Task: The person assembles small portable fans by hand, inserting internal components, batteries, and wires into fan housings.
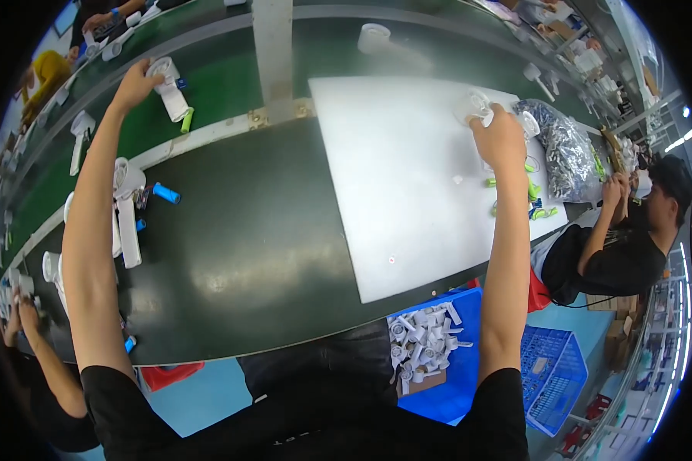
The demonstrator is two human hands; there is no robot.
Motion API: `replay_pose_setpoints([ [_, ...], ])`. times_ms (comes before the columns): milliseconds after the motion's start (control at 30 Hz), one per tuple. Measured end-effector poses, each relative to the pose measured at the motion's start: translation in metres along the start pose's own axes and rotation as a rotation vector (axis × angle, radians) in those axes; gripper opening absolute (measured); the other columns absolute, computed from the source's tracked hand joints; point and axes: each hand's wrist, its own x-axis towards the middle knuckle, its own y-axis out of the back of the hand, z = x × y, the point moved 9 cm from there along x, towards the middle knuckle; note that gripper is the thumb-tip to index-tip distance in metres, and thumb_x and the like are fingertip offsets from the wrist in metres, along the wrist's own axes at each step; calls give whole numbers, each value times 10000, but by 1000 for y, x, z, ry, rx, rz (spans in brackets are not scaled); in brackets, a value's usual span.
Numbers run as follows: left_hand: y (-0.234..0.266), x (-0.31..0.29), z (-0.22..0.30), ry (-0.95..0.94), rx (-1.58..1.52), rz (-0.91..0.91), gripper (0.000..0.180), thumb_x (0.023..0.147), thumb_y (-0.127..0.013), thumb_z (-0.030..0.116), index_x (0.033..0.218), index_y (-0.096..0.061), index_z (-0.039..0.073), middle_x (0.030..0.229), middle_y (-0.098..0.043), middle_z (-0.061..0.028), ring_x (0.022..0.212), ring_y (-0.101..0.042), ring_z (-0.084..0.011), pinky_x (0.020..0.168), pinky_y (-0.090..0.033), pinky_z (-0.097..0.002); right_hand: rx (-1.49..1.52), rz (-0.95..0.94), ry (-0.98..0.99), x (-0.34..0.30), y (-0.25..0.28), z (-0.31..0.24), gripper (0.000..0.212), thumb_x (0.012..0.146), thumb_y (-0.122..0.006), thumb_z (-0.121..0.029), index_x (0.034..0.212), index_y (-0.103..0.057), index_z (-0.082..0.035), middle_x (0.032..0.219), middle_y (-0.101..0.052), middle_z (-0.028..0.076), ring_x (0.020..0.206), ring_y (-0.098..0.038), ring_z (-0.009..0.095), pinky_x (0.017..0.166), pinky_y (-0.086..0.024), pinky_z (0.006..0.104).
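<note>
Across the dark workbench, left hand (pixel 134 84) grips a white plastic fan housing (pixel 169 88); right hand (pixel 500 138) clasps another white housing (pixel 473 106), mid pick-up; lifting needs firm holds.

Open dark green bench top (pixel 246 253) between both arms, free passage. Left blocked by white plastic fan housings (pixel 125 207) and blue cylinder (pixel 166 193). Right: small green clips (pixel 532 190), silvery bag (pixel 565 154) beside white rectangular board (pixel 407 200).

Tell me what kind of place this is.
Most likely a factory assembly line: a long green conveyor belt carries white plastic fan-like parts, a blue crate beside the bench holds more of them, and other workers sit along it, such as the person in black.
</note>
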Motion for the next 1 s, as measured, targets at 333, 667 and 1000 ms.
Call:
replay_pose_setpoints([
  [333, 7, -94, 144, 85, 396, -254, 287, 846, -688, 257, 907, -689, -24, 875, -692, -229, 865, -676, -375, 767, -514, -436, 217, -168, -73, -27, -32, 0, 696, 804, -698, -211, 1336, -390, 117, 891, -677, 293, 842, -665, 454, 756, -533, 518],
  [667, -91, -240, 351, -323, -382, -224, 647, 886, -723, 278, 1373, -436, -37, 1302, -525, -235, 1172, -555, -388, 1023, -425, -402, 955, -399, 152, -181, 24, -125, 564, 848, -723, -231, 1293, -524, 51, 1000, -695, 206, 895, -696, 336, 733, -560, 396],
  [1000, -69, -250, 288, -273, -479, -393, 659, 767, -708, 117, 1369, -481, -26, 1363, -552, -197, 1266, -537, -330, 1101, -376, -384, 80, -213, 377, -105, 64, 76, 298, 753, -588, 76, 1022, -701, 15, 1165, -663, 110, 1127, -560, 330, 955, -471, 398],
])
